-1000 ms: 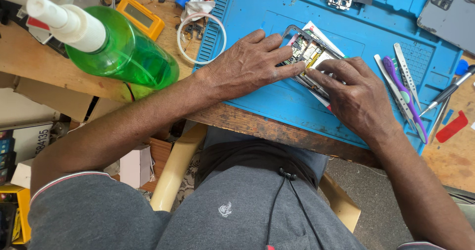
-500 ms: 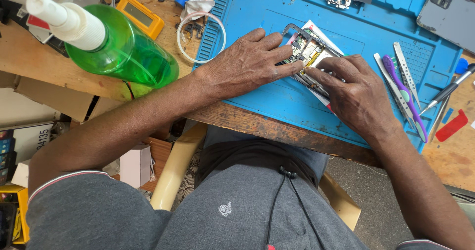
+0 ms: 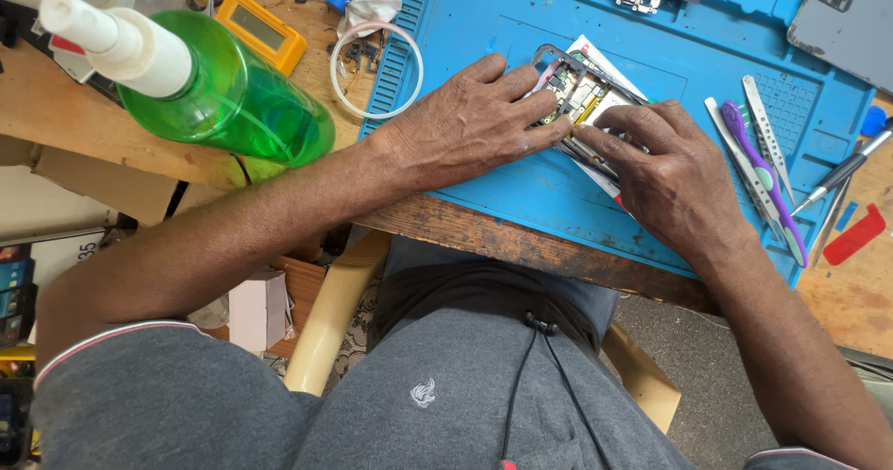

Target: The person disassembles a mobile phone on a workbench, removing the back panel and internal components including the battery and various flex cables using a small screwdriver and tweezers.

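An opened phone frame (image 3: pixel 569 84) with its circuit board showing lies tilted on a blue work mat (image 3: pixel 651 42). My left hand (image 3: pixel 470 121) rests flat over the frame's left side, fingers pressing on it. My right hand (image 3: pixel 665 167) grips the frame's lower right edge, fingertips meeting the left hand's fingers. Most of the frame is hidden under both hands.
A green spray bottle (image 3: pixel 209 84) lies on the wooden bench at left, beside a yellow meter (image 3: pixel 260 31) and a white ring (image 3: pixel 377 70). Tweezers and a purple pry tool (image 3: pixel 758 167) lie on the mat's right. A grey phone back (image 3: pixel 846 23) sits at top right.
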